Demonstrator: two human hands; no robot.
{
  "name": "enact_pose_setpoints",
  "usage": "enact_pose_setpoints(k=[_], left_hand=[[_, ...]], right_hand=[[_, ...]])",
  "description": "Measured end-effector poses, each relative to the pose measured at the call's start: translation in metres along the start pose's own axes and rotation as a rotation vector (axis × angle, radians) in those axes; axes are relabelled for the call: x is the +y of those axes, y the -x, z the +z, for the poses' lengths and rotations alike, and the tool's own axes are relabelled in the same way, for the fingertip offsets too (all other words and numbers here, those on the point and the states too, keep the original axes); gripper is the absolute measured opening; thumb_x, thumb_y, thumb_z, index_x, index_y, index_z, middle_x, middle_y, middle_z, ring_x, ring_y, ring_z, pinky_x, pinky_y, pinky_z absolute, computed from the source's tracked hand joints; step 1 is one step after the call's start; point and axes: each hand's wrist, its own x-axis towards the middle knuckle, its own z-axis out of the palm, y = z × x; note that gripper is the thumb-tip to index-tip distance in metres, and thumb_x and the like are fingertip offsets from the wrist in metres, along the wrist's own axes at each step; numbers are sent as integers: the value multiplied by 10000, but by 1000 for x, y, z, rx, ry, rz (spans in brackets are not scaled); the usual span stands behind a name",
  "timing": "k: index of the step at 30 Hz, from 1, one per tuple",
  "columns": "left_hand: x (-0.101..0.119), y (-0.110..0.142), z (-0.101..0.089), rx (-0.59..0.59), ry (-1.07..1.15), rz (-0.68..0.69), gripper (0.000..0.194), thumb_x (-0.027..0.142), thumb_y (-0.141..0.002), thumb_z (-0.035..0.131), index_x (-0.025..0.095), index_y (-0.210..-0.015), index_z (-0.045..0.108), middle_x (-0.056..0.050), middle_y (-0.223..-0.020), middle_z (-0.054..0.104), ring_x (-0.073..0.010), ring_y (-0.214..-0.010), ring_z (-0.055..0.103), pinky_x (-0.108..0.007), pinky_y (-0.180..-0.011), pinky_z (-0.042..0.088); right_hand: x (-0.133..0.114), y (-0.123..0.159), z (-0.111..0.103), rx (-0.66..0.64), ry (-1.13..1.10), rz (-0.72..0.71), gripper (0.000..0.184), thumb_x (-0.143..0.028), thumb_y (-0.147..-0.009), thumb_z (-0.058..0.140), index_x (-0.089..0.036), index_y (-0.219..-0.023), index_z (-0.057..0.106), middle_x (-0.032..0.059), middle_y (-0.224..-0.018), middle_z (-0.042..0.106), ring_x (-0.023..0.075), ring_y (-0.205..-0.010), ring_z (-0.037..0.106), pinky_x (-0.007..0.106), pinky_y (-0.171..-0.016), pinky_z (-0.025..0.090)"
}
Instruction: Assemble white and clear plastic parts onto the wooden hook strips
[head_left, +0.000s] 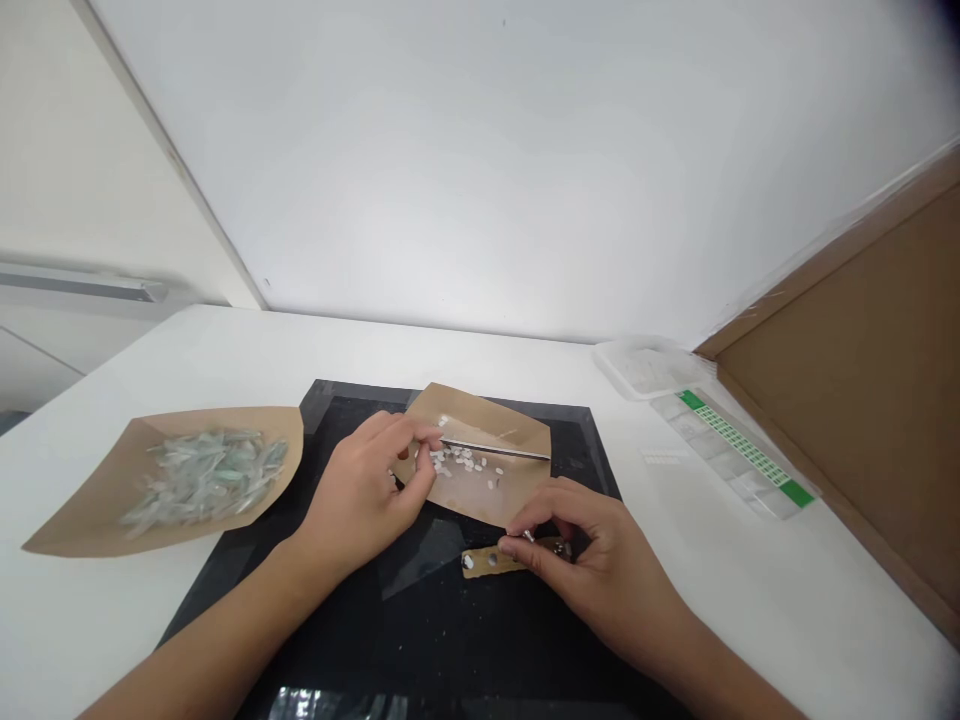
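Observation:
My left hand (371,485) is over the left side of a brown paper sheet (517,495), thumb and fingers closed in a pinch. What lies between them is too small to make out. A thin, straight dark-and-silver rod (495,450) runs across this paper from beside those fingertips. Small white pieces (469,460) are scattered on the sheet. Just in front of it, my right hand (577,540) pinches a tiny shiny piece (529,536) above a narrow brown strip (480,565). White and shiny spots show on the strip; its right part is hidden under my fingers.
Under both hands lies a glossy black board (450,640) on a white table (375,335). Left, a curled brown paper (90,510) holds a heap of clear slivers (217,475). Right stand a clear tray (649,370) and a green-labelled compartment box (739,450), near a brown panel (862,400).

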Motion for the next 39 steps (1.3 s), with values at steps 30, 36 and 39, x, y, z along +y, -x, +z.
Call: enact_pose_setpoints(k=[30,36,39], left_hand=[[20,17,5,-532,-55,412,195,357,-949,719,189,-1006,641,-25,-843,710,-244,-855,573,-337,-645,407],[20,18,7,-571,-46,367,165,340,-989,668,196,-1056,623,-19,-886,717,-241,-874,582,-338,-640,425],[20,19,6,-601,-41,345,154,328,-990,660,197,-1063,626,-31,-888,721,-253,-889,589,-338,-639,436]], right_hand=[[20,5,22,78,459,-301,193,-358,-792,923,-278,-822,750,6,-865,572,205,-856,523,354,-740,310],[18,4,14,15,459,-241,177,-361,-803,915,-284,-866,768,12,-897,585,209,-874,538,362,-780,347],[16,3,13,-21,440,-209,149,-326,-815,904,-283,-869,771,18,-904,589,213,-868,546,369,-778,364]])
